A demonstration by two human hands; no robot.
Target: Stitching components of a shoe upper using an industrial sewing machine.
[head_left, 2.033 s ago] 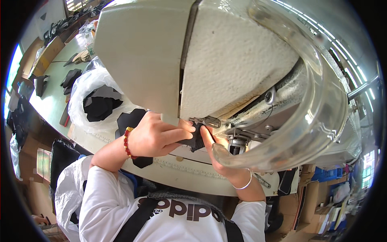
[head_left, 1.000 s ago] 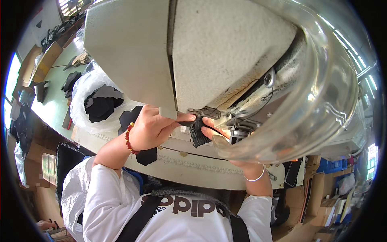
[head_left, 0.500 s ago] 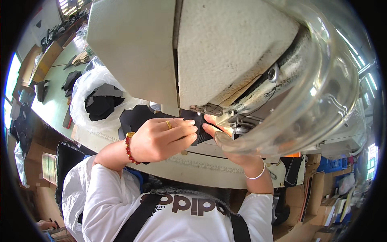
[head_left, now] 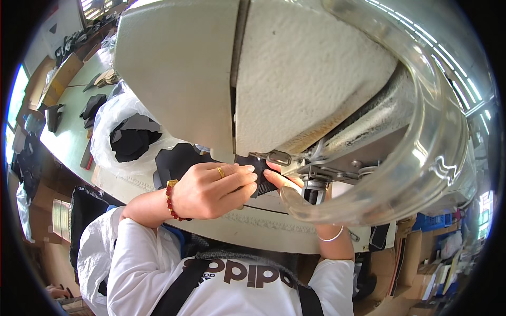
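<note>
Under the head of a sewing machine (head_left: pixel 311 68) lies a black fabric piece (head_left: pixel 176 162), its ribbed part at the needle area. My left hand (head_left: pixel 211 190), closed with fingers pressed together, grips the near side of the piece just left of the presser foot. From the other side, my right hand (head_left: pixel 282 181) pinches the piece's right edge, thumb and fingertips close to the foot. A clear plastic tube (head_left: pixel 337 208) and machine parts hide much of the right palm. The needle itself cannot be made out.
Left of the machine, a clear plastic bag (head_left: pixel 108 142) holds black cut pieces (head_left: pixel 134 138). More dark pieces (head_left: pixel 94 108) lie farther back on the pale table (head_left: pixel 68 134). A ruler strip (head_left: pixel 263 223) runs along the near edge. Cardboard boxes (head_left: pixel 414 258) stand at the right.
The view has shifted slightly, with the machine sitting lower and the tube covering more of my right hand. Both hands keep their hold at the foot; the black piece looks slightly bunched.
</note>
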